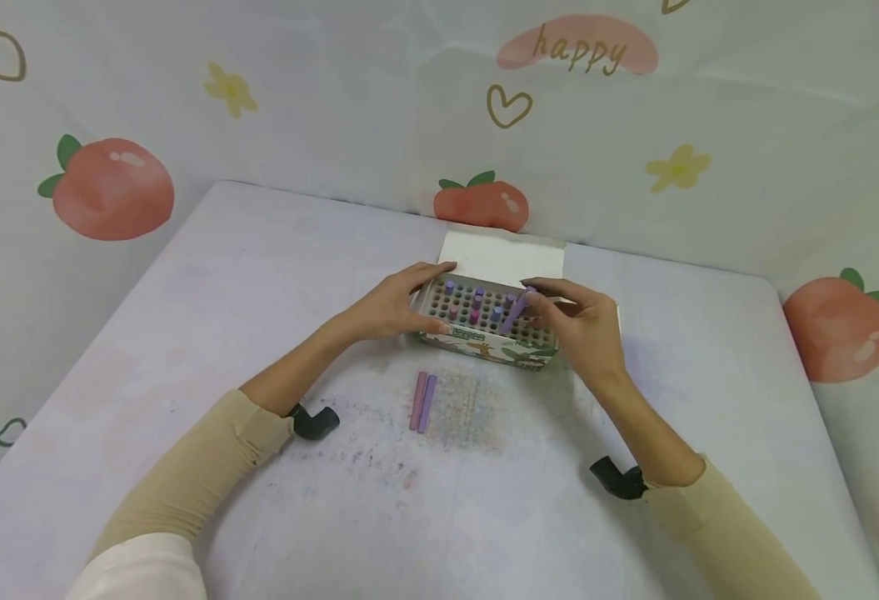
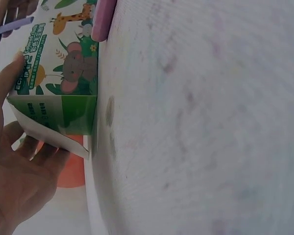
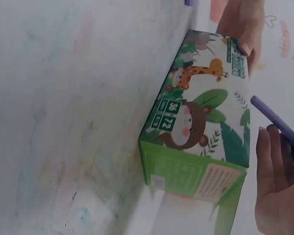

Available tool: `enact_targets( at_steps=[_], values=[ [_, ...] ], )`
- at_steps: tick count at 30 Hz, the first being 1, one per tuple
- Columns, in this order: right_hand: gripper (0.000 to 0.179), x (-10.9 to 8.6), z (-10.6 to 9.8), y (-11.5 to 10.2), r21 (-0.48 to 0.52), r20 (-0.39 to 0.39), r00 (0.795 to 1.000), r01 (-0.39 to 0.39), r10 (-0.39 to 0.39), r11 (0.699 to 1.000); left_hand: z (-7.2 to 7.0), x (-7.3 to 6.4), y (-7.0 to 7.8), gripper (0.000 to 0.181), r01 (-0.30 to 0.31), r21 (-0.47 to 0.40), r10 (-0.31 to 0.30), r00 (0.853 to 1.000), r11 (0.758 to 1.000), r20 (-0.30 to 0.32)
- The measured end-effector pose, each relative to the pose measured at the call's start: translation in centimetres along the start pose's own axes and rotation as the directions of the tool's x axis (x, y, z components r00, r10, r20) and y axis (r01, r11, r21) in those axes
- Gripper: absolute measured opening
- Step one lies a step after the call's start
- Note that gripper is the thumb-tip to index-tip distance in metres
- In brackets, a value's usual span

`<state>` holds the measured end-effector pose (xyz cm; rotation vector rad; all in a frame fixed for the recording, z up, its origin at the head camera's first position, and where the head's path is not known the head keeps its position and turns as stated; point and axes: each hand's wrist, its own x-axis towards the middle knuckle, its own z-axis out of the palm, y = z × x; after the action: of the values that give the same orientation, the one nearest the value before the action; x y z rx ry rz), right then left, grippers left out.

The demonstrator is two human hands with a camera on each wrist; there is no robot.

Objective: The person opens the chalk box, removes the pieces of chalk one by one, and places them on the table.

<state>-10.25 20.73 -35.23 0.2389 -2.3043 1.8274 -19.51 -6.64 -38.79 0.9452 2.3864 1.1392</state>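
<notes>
Our left hand [image 1: 388, 307] grips the box [image 1: 480, 345]; our right hand [image 1: 587, 332] pinches a purple stick [image 1: 512, 316] over it. Two sticks [image 1: 418, 402] lie in front.

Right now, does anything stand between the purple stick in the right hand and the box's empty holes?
Nothing visible does: the right hand holds the purple stick above the box, whose lid is open behind; the standing sticks fill only some holes.
</notes>
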Motion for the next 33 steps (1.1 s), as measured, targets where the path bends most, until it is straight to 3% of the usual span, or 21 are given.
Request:
enact_targets(
  at_steps=[15,33],
  values=[
    [0.031,-1.5,1.1,-0.4,0.120,0.107,0.986,-0.140,0.127,0.983,0.1,0.0,-0.1,0.092,0.013,-0.001,-0.013,1.000,1.000,0.004],
    [0.022,-2.9,3.5,-0.1,0.101,0.241,0.944,-0.253,0.223,0.962,-0.1,0.0,0.2,0.093,0.006,0.002,-0.006,1.000,1.000,0.003]
  ],
)
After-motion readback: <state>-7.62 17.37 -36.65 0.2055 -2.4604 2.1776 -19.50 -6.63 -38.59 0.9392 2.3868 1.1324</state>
